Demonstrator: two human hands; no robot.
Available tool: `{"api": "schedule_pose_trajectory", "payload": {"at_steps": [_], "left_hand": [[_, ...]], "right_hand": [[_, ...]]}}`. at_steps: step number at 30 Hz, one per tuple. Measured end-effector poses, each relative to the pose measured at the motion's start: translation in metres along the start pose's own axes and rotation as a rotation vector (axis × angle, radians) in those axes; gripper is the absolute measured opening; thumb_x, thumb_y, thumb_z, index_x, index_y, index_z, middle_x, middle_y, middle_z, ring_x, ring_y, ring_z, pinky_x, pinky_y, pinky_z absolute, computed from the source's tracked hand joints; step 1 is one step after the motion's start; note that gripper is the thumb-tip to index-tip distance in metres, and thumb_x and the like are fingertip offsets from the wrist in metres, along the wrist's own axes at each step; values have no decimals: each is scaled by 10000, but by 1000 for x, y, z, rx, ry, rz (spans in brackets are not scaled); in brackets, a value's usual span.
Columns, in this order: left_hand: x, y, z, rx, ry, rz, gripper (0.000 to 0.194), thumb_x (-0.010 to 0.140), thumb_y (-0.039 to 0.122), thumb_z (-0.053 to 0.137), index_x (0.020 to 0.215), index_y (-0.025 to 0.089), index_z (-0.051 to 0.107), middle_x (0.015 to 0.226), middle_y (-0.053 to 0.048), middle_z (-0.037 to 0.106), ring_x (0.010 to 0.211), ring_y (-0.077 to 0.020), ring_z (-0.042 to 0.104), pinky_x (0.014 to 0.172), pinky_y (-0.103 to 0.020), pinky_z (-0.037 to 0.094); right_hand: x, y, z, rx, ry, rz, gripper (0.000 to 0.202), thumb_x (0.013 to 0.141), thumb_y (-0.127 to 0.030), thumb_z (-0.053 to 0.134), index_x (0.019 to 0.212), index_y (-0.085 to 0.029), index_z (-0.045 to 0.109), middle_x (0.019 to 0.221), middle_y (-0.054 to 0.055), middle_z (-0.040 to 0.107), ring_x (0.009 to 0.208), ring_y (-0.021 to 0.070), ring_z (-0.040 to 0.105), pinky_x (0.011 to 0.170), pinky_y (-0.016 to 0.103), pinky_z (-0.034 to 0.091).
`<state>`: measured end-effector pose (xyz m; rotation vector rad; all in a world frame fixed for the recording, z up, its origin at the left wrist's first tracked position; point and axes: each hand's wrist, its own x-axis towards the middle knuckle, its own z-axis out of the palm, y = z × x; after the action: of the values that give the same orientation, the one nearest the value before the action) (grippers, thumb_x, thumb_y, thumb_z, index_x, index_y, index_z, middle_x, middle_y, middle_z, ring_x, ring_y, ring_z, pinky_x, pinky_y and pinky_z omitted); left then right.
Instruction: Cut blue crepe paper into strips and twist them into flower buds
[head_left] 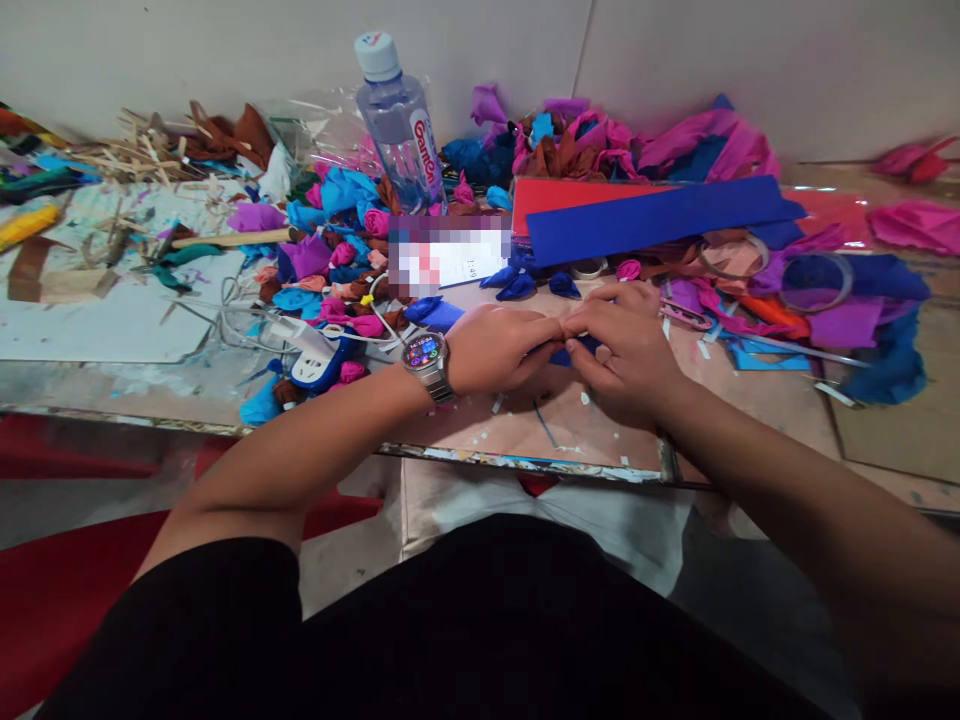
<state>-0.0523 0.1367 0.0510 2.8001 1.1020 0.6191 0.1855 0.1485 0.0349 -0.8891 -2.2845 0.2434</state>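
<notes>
Pinching a blue piece [562, 356] between the gathered fingertips of left hand [491, 345] and right hand [628, 350], low over the table [517, 425], about equally near to each, with its long axis seemingly running sideways from hand to hand, though partly hidden.

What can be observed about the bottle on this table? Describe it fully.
The bottle looks like clear, bluish plastic. Its white cap is on and bears red and blue print; the label has red lettering. It stands, leaning slightly in this view, among crumpled coloured scraps that partly hide its base. Nobody is holding it, and how full it is remains unclear.
</notes>
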Motion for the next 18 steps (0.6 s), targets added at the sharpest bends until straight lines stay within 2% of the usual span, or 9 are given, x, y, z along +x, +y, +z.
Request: {"api": "schedule_pose_trajectory", "payload": {"at_steps": [6,12,18], "left_hand": [[0,-2,-1,-36,-10,-19,318,1067,321,469,1050,212,768,868,-68,800,740,-187,714,619,-344,376],[-1,-2,1,-9,-10,-39,313,1064,325,470,1087,216,762,894,-62,800,764,-192,715,625,-343,381],[-1,0,-5,0,-35,-44,304,1017,331,483,1097,201,746,926,-74,804,789,-213,727,621,-353,380]], "right_hand": [[-1,2,-2,-50,8,20,126,993,-329,622,977,-287,740,973,30,798,1176,350,649,1107,591,363],[1,-3,-4,-60,-33,11,139,1003,-321,619,996,-291,755,1000,41,808,1149,339,653,1125,605,377],[-1,0,-3,-79,32,11,115,1001,-322,639,989,-294,750,969,27,801,1175,358,656,1128,642,362]]}}
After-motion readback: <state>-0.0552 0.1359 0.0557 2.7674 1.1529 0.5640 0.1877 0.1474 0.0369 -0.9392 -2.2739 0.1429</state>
